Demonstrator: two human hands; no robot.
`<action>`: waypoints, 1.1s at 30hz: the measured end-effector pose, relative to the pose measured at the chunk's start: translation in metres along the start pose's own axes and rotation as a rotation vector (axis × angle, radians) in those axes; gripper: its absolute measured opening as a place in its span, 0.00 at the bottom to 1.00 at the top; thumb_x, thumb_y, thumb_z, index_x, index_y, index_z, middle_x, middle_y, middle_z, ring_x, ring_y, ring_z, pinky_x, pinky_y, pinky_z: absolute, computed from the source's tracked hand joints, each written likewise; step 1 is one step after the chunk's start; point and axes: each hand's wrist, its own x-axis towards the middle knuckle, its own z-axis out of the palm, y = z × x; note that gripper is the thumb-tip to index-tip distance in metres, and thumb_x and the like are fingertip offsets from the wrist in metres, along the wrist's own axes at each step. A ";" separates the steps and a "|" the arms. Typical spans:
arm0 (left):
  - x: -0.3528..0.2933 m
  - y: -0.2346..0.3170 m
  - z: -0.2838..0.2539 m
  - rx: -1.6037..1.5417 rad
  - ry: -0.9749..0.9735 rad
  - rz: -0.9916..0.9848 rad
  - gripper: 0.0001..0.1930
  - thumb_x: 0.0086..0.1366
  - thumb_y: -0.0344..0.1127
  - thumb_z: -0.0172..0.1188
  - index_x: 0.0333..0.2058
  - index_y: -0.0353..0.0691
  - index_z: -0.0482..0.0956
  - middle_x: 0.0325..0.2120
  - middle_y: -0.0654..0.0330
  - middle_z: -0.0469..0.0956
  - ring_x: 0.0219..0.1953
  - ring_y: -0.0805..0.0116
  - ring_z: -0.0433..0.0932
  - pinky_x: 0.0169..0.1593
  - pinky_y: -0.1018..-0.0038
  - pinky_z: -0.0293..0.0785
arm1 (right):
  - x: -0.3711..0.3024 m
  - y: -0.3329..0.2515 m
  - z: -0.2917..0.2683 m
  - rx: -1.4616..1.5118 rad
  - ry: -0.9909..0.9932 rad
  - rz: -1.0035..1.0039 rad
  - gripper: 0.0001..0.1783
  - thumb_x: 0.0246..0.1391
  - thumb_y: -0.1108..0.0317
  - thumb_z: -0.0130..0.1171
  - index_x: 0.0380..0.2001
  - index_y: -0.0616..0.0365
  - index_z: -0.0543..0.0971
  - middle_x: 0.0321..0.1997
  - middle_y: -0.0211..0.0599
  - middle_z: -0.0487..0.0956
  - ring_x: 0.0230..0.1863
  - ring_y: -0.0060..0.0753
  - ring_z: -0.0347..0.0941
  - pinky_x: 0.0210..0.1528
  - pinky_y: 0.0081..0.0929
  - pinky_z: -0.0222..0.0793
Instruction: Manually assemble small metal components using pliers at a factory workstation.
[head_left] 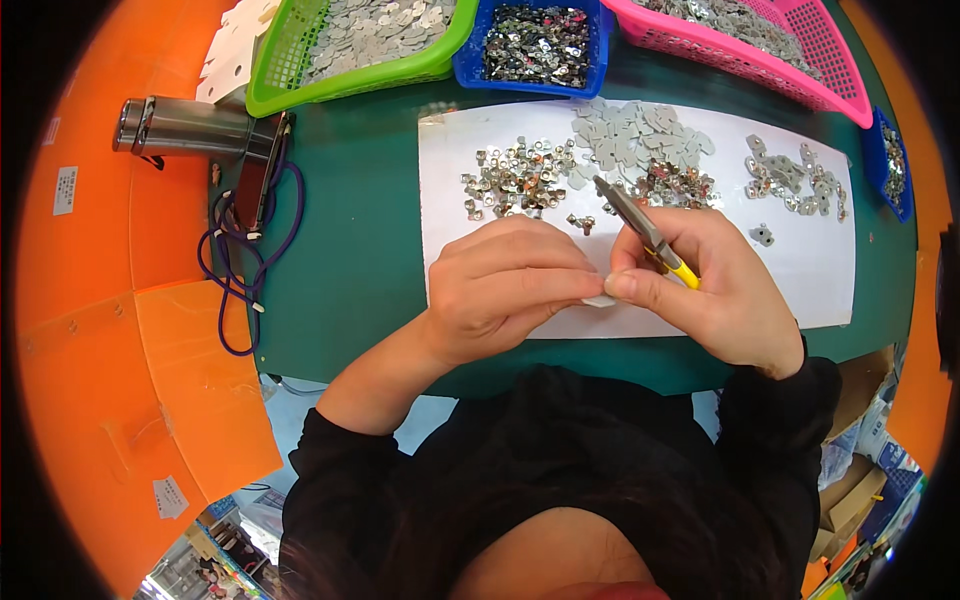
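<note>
My left hand (512, 290) and my right hand (725, 285) meet over the front part of a white sheet (760, 300). Between the fingertips of both is a small pale flat piece (600, 300), mostly hidden, which the left fingers pinch. A pointed metal tool with a yellow end (650, 232) lies across my right hand, tip up and to the left; its exact kind is unclear. Just beyond my hands are small shiny metal clips (515, 178), a heap of flat grey plates (640, 135) and a pile of darker metal pieces (672, 187).
Along the back stand a green basket (365, 85) of grey plates, a blue tray (530, 88) and a pink basket (740, 80). Assembled-looking pieces (790, 178) lie on the right. A steel flask (195, 127), a phone-like slab (258, 185) and a purple cord (290, 230) are left.
</note>
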 end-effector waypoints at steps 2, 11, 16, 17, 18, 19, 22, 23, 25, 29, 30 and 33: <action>-0.001 -0.001 0.002 0.031 0.063 -0.012 0.10 0.51 0.20 0.69 0.34 0.36 0.84 0.31 0.55 0.82 0.33 0.60 0.82 0.38 0.69 0.78 | -0.002 0.003 0.008 -0.031 0.098 -0.087 0.08 0.54 0.69 0.63 0.27 0.61 0.75 0.27 0.28 0.73 0.30 0.20 0.65 0.35 0.21 0.61; -0.006 -0.002 0.007 -0.001 0.272 -0.092 0.11 0.52 0.21 0.70 0.36 0.36 0.84 0.32 0.56 0.83 0.36 0.59 0.82 0.40 0.70 0.78 | 0.003 0.015 0.028 -0.314 0.399 -0.530 0.09 0.43 0.80 0.66 0.31 0.60 0.81 0.28 0.37 0.76 0.32 0.33 0.70 0.37 0.27 0.64; -0.008 -0.001 0.008 -0.128 0.274 -0.168 0.10 0.53 0.21 0.69 0.36 0.35 0.84 0.33 0.56 0.83 0.36 0.59 0.82 0.42 0.69 0.77 | 0.010 0.025 0.032 -0.420 0.503 -0.701 0.14 0.39 0.82 0.69 0.33 0.59 0.82 0.29 0.35 0.77 0.33 0.33 0.71 0.38 0.28 0.65; -0.007 -0.001 0.006 -0.123 0.241 -0.144 0.07 0.58 0.23 0.67 0.36 0.33 0.82 0.34 0.53 0.82 0.38 0.57 0.81 0.43 0.66 0.77 | 0.010 0.025 0.032 -0.420 0.499 -0.704 0.14 0.39 0.82 0.69 0.33 0.59 0.82 0.29 0.35 0.77 0.33 0.33 0.71 0.38 0.28 0.65; -0.007 0.000 0.005 -0.117 0.207 -0.119 0.05 0.62 0.25 0.64 0.36 0.32 0.81 0.35 0.51 0.82 0.39 0.55 0.81 0.44 0.64 0.78 | 0.010 0.026 0.032 -0.378 0.497 -0.679 0.14 0.39 0.83 0.69 0.33 0.59 0.82 0.29 0.35 0.77 0.33 0.34 0.70 0.38 0.28 0.65; -0.006 -0.001 0.004 -0.116 0.209 -0.119 0.05 0.62 0.25 0.64 0.36 0.32 0.81 0.35 0.51 0.82 0.39 0.55 0.81 0.44 0.64 0.78 | 0.010 0.025 0.032 -0.338 0.496 -0.653 0.14 0.39 0.83 0.69 0.33 0.59 0.82 0.29 0.36 0.77 0.33 0.35 0.70 0.38 0.28 0.65; -0.004 0.000 0.002 -0.059 0.164 -0.160 0.07 0.61 0.24 0.64 0.38 0.32 0.81 0.36 0.51 0.82 0.40 0.54 0.81 0.47 0.63 0.77 | 0.009 0.027 0.033 -0.371 0.540 -0.648 0.14 0.39 0.83 0.69 0.32 0.59 0.82 0.28 0.37 0.76 0.32 0.37 0.70 0.37 0.29 0.65; -0.001 0.003 0.000 0.061 0.148 -0.142 0.09 0.60 0.24 0.64 0.40 0.32 0.81 0.37 0.51 0.83 0.42 0.54 0.81 0.48 0.63 0.77 | 0.009 0.026 0.033 -0.373 0.539 -0.647 0.14 0.39 0.83 0.69 0.32 0.59 0.82 0.28 0.37 0.76 0.32 0.37 0.70 0.37 0.29 0.65; 0.004 0.008 -0.001 0.181 0.133 -0.125 0.11 0.59 0.24 0.65 0.41 0.32 0.82 0.39 0.51 0.83 0.43 0.54 0.81 0.49 0.63 0.77 | 0.008 0.025 0.034 -0.464 0.570 -0.681 0.15 0.38 0.83 0.70 0.32 0.59 0.82 0.28 0.36 0.76 0.31 0.39 0.70 0.36 0.29 0.66; 0.005 0.010 -0.003 0.214 0.099 -0.144 0.14 0.58 0.23 0.65 0.44 0.32 0.82 0.41 0.50 0.83 0.45 0.54 0.82 0.49 0.65 0.78 | 0.011 0.026 0.036 -0.567 0.627 -0.744 0.19 0.29 0.85 0.64 0.31 0.55 0.83 0.27 0.33 0.77 0.32 0.39 0.72 0.35 0.30 0.67; 0.005 0.010 -0.003 0.200 0.070 -0.104 0.13 0.58 0.23 0.64 0.44 0.32 0.82 0.41 0.50 0.83 0.44 0.54 0.83 0.48 0.65 0.79 | 0.012 0.030 0.038 -0.638 0.675 -0.793 0.18 0.30 0.83 0.66 0.30 0.55 0.83 0.27 0.32 0.77 0.32 0.39 0.72 0.35 0.31 0.68; 0.004 0.008 -0.004 0.196 0.078 -0.033 0.12 0.59 0.23 0.64 0.43 0.31 0.82 0.39 0.51 0.83 0.41 0.54 0.83 0.46 0.66 0.80 | 0.011 0.033 0.040 -0.674 0.722 -0.840 0.16 0.31 0.80 0.69 0.30 0.55 0.83 0.28 0.32 0.76 0.33 0.40 0.72 0.36 0.33 0.69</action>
